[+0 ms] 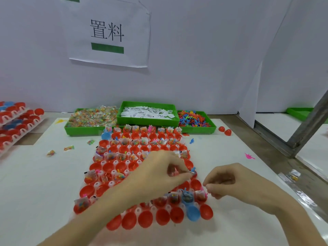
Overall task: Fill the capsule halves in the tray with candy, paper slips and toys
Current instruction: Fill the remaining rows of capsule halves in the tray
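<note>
A clear tray (113, 182) of red capsule halves, with a few blue ones (193, 213), lies in front of me on the white table. Many halves hold candy packets, paper slips and small toys. My left hand (159, 172) reaches across the tray's middle right, fingers curled, pinching a small item at a capsule (193, 173) on the right edge. My right hand (229, 181) hovers just right of the tray with fingers curled around small pieces I cannot make out. Three green bins stand behind: candy packets (92, 118), paper slips (147, 112), coloured toys (193, 119).
Stacked trays of red capsules (16, 121) sit at the far left. Loose candy packets (69, 148) lie left of the tray; a pink toy (249, 156), a blue toy (191, 141) and two red halves (224, 130) lie to the right. A metal frame post (308, 121) rises at right.
</note>
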A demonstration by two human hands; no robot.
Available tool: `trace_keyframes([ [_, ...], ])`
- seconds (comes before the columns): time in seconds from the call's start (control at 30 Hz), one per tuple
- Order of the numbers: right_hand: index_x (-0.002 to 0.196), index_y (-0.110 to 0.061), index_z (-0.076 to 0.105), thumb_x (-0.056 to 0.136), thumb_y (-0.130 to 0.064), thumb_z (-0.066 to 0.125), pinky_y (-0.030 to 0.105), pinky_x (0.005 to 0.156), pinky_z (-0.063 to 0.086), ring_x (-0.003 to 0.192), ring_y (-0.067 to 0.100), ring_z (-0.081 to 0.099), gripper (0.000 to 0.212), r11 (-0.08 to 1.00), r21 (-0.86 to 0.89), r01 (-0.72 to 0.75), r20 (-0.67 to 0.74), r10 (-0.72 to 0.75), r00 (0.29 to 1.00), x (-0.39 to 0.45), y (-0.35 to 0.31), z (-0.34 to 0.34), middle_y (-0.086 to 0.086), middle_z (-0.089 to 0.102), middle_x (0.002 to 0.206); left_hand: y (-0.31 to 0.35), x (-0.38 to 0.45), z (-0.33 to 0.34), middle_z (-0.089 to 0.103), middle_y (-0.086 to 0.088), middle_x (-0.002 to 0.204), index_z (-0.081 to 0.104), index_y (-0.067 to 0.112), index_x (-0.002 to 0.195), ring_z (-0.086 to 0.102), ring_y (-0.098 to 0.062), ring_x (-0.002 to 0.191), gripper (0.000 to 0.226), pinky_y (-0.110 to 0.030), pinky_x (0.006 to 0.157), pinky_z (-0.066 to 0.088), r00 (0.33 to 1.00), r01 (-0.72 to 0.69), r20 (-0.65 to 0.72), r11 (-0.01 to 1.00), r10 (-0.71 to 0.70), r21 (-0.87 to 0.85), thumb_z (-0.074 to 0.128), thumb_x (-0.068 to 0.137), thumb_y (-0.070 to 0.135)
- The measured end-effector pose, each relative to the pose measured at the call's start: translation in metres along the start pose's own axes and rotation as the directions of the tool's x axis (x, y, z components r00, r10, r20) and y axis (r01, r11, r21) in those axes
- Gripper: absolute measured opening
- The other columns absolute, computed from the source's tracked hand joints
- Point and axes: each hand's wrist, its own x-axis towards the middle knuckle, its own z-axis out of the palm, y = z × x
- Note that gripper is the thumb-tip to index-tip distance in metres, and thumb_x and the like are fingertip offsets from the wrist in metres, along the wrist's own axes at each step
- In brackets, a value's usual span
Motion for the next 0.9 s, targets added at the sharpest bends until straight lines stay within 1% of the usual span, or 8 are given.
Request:
trace_keyframes([
  [0.13, 0.085, -0.030, 0.080, 0.088, -0.025, 0.080, 0.022, 0.075, 0.059, 0.081, 0.016, 0.074, 0.006, 1.000, 0.012, -0.001, -0.034, 0.001, 0.999, 0.002, 0.008, 0.007, 0.000, 0.078, 0.085, -0.039, -0.028, -0.046, 0.068, 0.013, 0.079, 0.078, 0.028, 0.091, 0.063, -0.010, 0.070, 0.007, -0.026, 0.065, 0.054, 0.933, 0.149, -0.331, 0.989, -0.145, -0.012, 0.072, 0.090, 0.032],
  [0.23, 0.083, -0.030, 0.080, 0.086, -0.025, 0.081, 0.021, 0.073, 0.059, 0.079, 0.015, 0.074, 0.006, 0.999, 0.040, -0.018, -0.028, 0.019, 0.999, 0.006, 0.014, 0.012, 0.001, 0.078, 0.084, -0.082, -0.054, -0.083, 0.069, 0.010, 0.089, 0.074, 0.028, 0.093, 0.063, -0.010, 0.071, 0.004, -0.028, 0.065, 0.049, 0.789, 0.371, -0.550, 0.926, -0.274, 0.070, 0.070, 0.092, 0.030],
  [0.3, 0.085, -0.029, 0.081, 0.087, -0.027, 0.080, 0.022, 0.074, 0.060, 0.081, 0.016, 0.075, 0.003, 0.996, 0.079, -0.046, -0.029, 0.049, 0.998, 0.007, 0.016, 0.009, 0.001, 0.078, 0.086, -0.110, -0.071, -0.098, 0.070, 0.005, 0.095, 0.071, 0.024, 0.101, 0.064, -0.010, 0.072, 0.009, -0.034, 0.068, 0.049, 0.686, 0.574, -0.578, 0.817, -0.442, 0.056, 0.067, 0.095, 0.030],
  [0.37, 0.088, -0.023, 0.082, 0.093, -0.024, 0.073, 0.023, 0.072, 0.060, 0.081, 0.018, 0.075, 0.010, 0.982, 0.183, -0.045, -0.100, 0.064, 0.993, 0.011, 0.020, 0.006, 0.005, 0.079, 0.087, -0.133, -0.085, -0.105, 0.075, -0.001, 0.092, 0.072, 0.015, 0.103, 0.070, -0.019, 0.069, 0.017, -0.037, 0.072, 0.053, 0.601, 0.690, -0.488, 0.719, -0.633, -0.082, 0.064, 0.098, 0.029],
  [0.47, 0.098, -0.015, 0.080, 0.100, -0.018, 0.064, 0.023, 0.070, 0.060, 0.080, 0.020, 0.076, 0.017, 0.963, 0.266, -0.041, -0.219, 0.102, 0.970, 0.023, 0.024, 0.018, 0.007, 0.079, 0.086, -0.145, -0.097, -0.107, 0.078, -0.012, 0.078, 0.076, 0.005, 0.094, 0.074, -0.034, 0.063, 0.018, -0.041, 0.066, 0.061, 0.559, 0.676, -0.257, 0.613, -0.789, -0.410, 0.065, 0.099, 0.019],
  [0.6, 0.094, -0.016, 0.082, 0.102, -0.026, 0.062, 0.023, 0.065, 0.057, 0.070, 0.019, 0.072, 0.023, 0.973, 0.231, -0.026, -0.241, 0.083, 0.967, 0.039, 0.024, 0.038, 0.007, 0.079, 0.083, -0.141, -0.098, -0.101, 0.076, -0.011, 0.074, 0.083, 0.016, 0.084, 0.068, -0.023, 0.055, 0.020, -0.028, 0.050, 0.058, 0.604, 0.645, -0.108, 0.564, -0.790, -0.515, 0.079, 0.079, 0.034],
  [0.7, 0.091, -0.013, 0.082, 0.100, -0.024, 0.065, 0.024, 0.063, 0.054, 0.069, 0.018, 0.068, 0.022, 0.963, 0.269, 0.008, -0.266, 0.067, 0.962, 0.040, 0.027, 0.032, 0.013, 0.078, 0.084, -0.146, -0.101, -0.094, 0.076, -0.011, 0.076, 0.083, 0.018, 0.088, 0.065, -0.019, 0.055, 0.032, -0.027, 0.050, 0.055, 0.587, 0.662, -0.032, 0.502, -0.809, -0.557, 0.083, 0.063, 0.036],
  [0.9, 0.097, -0.010, 0.082, 0.098, -0.023, 0.067, 0.037, 0.084, 0.058, 0.084, 0.027, 0.070, 0.020, 0.958, 0.286, 0.001, -0.223, 0.066, 0.973, 0.012, 0.052, -0.002, 0.016, 0.079, 0.094, -0.127, -0.102, -0.066, 0.078, -0.021, 0.089, 0.083, 0.009, 0.089, 0.071, -0.025, 0.059, 0.030, -0.033, 0.056, 0.058, 0.594, 0.690, 0.141, 0.411, -0.792, -0.596, 0.086, 0.062, 0.023],
])
